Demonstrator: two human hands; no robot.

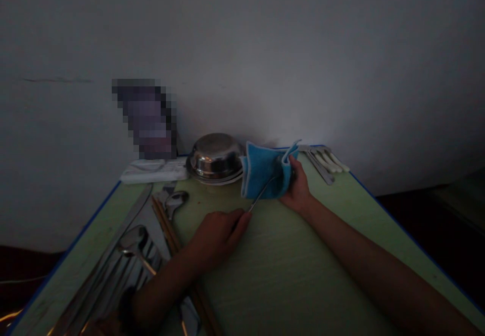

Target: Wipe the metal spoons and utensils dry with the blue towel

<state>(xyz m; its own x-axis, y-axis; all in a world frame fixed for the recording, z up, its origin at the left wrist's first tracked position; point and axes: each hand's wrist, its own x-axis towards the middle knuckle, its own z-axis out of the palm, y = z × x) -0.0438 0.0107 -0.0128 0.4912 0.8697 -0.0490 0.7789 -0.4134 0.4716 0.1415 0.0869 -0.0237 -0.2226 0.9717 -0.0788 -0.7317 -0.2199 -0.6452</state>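
My left hand (pixel 223 232) is closed around the thin handle of a metal utensil (pixel 261 194). The utensil slants up and to the right, and its far end lies in a blue cloth (pixel 263 172) with pale edging, so I cannot make out its kind. My right hand (pixel 297 187) grips that cloth from the right side, folded about the utensil's end. Both hands are over the green table top, in front of an upturned metal bowl (pixel 216 156).
A slotted metal turner (pixel 129 270), a ladle (pixel 132 240), a large spoon (pixel 176 200) and wooden chopsticks (pixel 172 235) lie at left. Several pale-handled utensils (pixel 331 160) rest at the back right. A white box (pixel 151 170) and a blurred upright screen (pixel 149 118) stand at the wall.
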